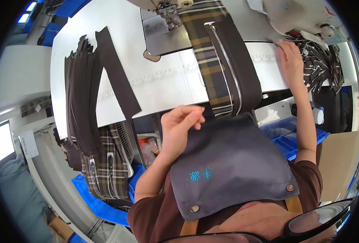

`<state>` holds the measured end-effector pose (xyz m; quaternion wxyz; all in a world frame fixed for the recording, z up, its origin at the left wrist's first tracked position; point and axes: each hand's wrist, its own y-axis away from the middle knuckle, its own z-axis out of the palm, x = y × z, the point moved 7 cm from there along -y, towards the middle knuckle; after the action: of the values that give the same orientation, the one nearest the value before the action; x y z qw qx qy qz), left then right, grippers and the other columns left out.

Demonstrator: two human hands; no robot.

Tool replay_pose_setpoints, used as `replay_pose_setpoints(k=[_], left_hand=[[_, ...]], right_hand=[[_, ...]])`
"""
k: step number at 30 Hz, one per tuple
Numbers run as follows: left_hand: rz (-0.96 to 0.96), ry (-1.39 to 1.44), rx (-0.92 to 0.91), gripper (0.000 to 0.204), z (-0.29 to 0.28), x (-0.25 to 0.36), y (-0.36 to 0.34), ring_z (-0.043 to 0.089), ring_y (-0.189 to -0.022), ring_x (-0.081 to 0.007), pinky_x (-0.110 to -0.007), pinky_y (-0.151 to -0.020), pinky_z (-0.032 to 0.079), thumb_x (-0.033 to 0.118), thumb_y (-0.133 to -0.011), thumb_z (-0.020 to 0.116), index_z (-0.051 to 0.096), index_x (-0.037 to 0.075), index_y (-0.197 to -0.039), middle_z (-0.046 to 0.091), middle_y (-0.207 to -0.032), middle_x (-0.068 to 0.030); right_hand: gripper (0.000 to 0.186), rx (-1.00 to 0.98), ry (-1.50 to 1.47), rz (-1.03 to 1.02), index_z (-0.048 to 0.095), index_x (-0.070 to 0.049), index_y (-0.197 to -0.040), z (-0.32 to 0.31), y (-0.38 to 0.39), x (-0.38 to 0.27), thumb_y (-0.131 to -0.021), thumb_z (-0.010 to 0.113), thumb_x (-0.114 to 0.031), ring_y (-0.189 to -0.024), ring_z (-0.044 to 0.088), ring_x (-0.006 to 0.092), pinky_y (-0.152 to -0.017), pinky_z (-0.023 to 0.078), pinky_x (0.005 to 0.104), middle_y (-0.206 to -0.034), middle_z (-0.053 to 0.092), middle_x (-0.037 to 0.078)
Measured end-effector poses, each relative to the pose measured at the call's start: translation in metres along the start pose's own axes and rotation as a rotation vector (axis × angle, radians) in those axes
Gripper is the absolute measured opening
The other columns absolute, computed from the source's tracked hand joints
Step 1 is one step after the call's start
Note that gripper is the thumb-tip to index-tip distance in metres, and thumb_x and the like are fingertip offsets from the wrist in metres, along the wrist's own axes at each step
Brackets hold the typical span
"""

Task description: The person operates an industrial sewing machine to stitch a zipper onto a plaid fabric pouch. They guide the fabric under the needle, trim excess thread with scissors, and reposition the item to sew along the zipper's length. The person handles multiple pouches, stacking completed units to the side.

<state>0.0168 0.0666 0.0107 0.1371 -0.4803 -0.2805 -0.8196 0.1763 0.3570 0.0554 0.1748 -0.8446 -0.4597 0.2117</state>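
Note:
My left hand [178, 129] is curled just below the table's front edge, left of a plaid fabric strip [207, 69] with a dark band and a silver zipper [228, 60]; I cannot make out what, if anything, its fingers hold. My right hand [290, 65] reaches to the right side of the white table [171, 85], beside a heap of zipper pieces [321, 65]. Its fingers are bent around something small at their tips, too small to name. The plaid piece lies beside the metal plate of a sewing machine [169, 18] and reaches over the front edge.
Dark fabric strips [82, 97] lie on the left and hang over the edge, above more plaid pieces [104, 170] and a blue bin [88, 196]. Another blue bin [282, 143] and a cardboard box [335, 162] stand below at the right. A dark grey apron [232, 162] covers my front.

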Motion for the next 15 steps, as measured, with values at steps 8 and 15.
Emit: replay_pose_setpoints(k=[8, 15], left_hand=[[-0.054, 0.343, -0.156, 0.017, 0.060, 0.014, -0.045, 0.038, -0.051, -0.0034, -0.021, -0.052, 0.035, 0.012, -0.091, 0.057, 0.063, -0.002, -0.100, 0.051, -0.064, 0.0015], [-0.098, 0.414, -0.161, 0.017, 0.087, 0.003, -0.049, 0.031, -0.045, -0.0026, -0.021, -0.048, 0.030, 0.013, -0.092, 0.057, 0.064, 0.000, -0.100, 0.038, -0.053, 0.0063]], right_hand=[[0.037, -0.133, -1.213, 0.465, 0.055, 0.001, -0.120, -0.020, 0.014, -0.043, -0.097, 0.044, -0.025, -0.057, 0.042, 0.0031, -0.052, 0.033, 0.0171, -0.068, 0.048, -0.004], [0.038, -0.416, -1.226, 0.364, 0.054, 0.001, -0.125, -0.027, 0.040, -0.086, -0.096, 0.047, -0.024, -0.066, 0.053, 0.0070, -0.062, 0.042, 0.0199, -0.085, 0.060, 0.003]])
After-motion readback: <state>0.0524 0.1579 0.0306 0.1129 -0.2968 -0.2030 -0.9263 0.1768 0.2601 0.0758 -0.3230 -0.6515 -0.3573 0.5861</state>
